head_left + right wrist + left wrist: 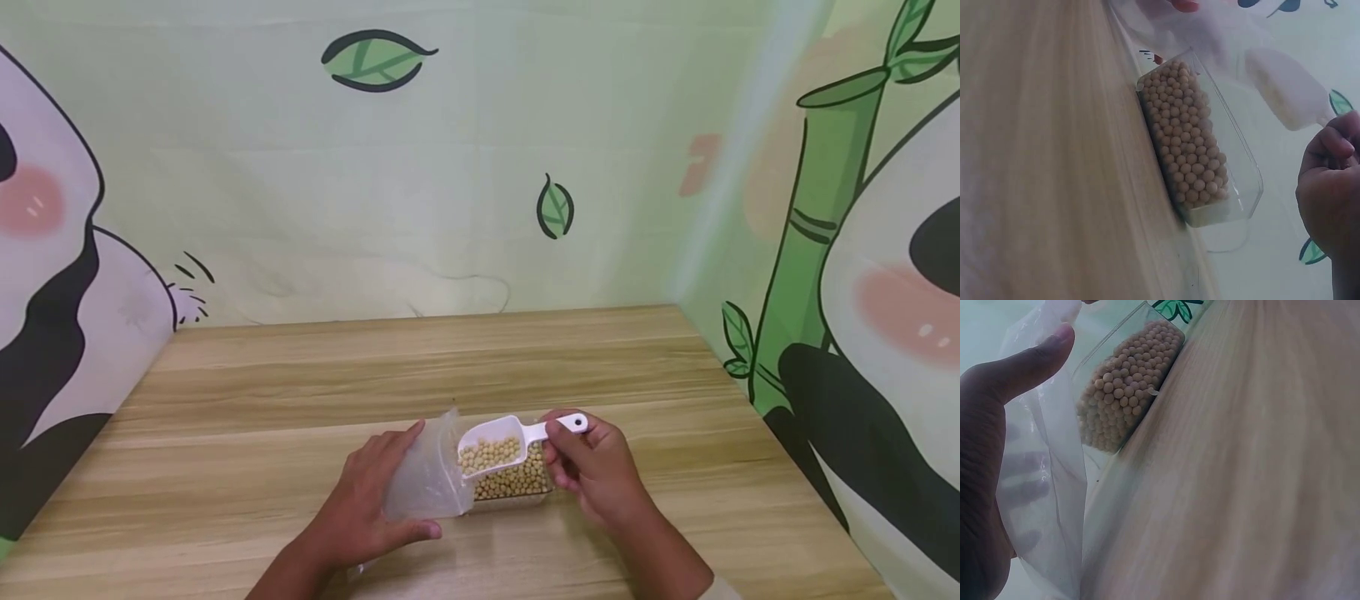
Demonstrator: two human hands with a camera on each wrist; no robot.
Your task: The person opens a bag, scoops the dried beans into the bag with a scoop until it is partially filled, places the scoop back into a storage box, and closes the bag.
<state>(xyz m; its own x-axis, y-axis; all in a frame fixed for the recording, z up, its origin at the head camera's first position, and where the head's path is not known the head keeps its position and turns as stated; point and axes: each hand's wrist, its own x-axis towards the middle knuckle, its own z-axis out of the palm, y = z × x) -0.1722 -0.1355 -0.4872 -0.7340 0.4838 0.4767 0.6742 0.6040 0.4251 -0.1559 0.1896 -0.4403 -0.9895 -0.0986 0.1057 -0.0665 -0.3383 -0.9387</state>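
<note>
My left hand (360, 504) holds a clear plastic bag (420, 479), its mouth facing right. In the left wrist view, the thumb (1038, 362) is on the near side of the bag and the other fingers show dimly through the film. My right hand (603, 471) pinches the handle of a white scoop (493, 428) that carries round, pale yellow beans like soybeans (487, 455). The scoop's front edge is right at the bag's mouth. Below the scoop sits a clear rectangular box (1244, 169) with many of the same beans (1188, 147).
The wood-grain table (315, 375) runs back to a pale green wall sheet (480, 167) printed with leaves. Printed pandas and a bamboo stalk (821, 217) cover the side sheets.
</note>
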